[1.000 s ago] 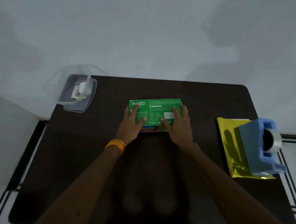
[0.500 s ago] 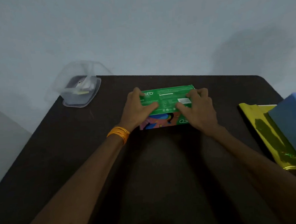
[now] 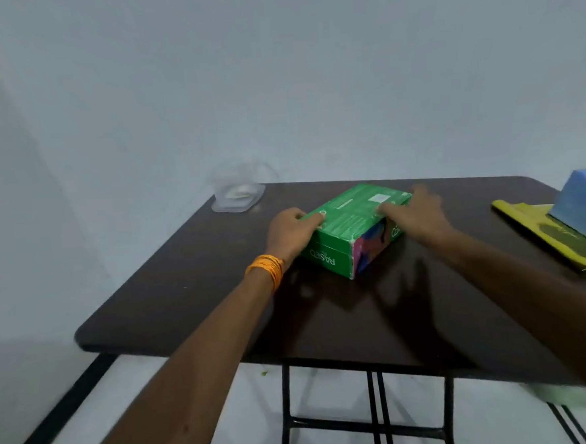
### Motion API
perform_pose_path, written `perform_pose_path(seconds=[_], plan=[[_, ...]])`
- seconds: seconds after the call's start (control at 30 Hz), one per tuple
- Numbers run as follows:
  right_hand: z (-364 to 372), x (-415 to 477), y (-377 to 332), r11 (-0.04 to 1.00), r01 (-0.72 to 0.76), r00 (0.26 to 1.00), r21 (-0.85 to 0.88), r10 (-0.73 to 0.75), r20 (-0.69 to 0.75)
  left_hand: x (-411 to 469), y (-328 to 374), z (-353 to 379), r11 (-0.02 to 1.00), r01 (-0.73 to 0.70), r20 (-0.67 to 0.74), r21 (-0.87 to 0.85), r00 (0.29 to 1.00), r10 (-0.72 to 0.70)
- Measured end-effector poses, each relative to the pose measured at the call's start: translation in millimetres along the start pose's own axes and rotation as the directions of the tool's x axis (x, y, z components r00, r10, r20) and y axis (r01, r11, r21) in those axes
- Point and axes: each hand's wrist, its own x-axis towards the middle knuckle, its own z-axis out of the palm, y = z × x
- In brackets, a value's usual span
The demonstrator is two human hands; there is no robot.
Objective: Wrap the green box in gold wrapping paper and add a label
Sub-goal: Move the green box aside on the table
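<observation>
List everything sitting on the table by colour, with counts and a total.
Green: 1, the green box
Gold: 1, the gold wrapping paper
Blue: 1, the blue tape dispenser
Clear: 1, the clear plastic container
Total: 4

Setting, as I see it: plain bare room, likely a home. Blank wall point(image 3: 276, 85), dark folding table point(image 3: 186, 297) under my hands, pale floor point(image 3: 193, 416) below.

the green cardboard box point(image 3: 353, 218) carries the white brand word "paseo" on its near end face, printed upside down to the viewer. the white text lines on its top face are too small to read.
</observation>
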Motion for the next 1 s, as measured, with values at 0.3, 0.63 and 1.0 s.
perform_pose_path(seconds=[0.3, 0.63, 1.0], plan=[[105, -86, -61, 0.88, -0.085, 0.938, 0.467, -0.087, 0.335, -68, -38, -102, 0.997, 0.062, -0.111, -0.048, 0.992, -0.067], [189, -115, -129, 0.871, -0.04, 0.861, 0.49, -0.219, 0.459, -73, -102, -193, 0.972, 0.15, -0.223, -0.18, 0.957, -0.188], [173, -123, -131, 0.883, -0.025, 0.84, 0.469, -0.235, 0.489, -75, -93, -185, 0.992, 0.126, -0.401, -0.018, 0.908, -0.123]])
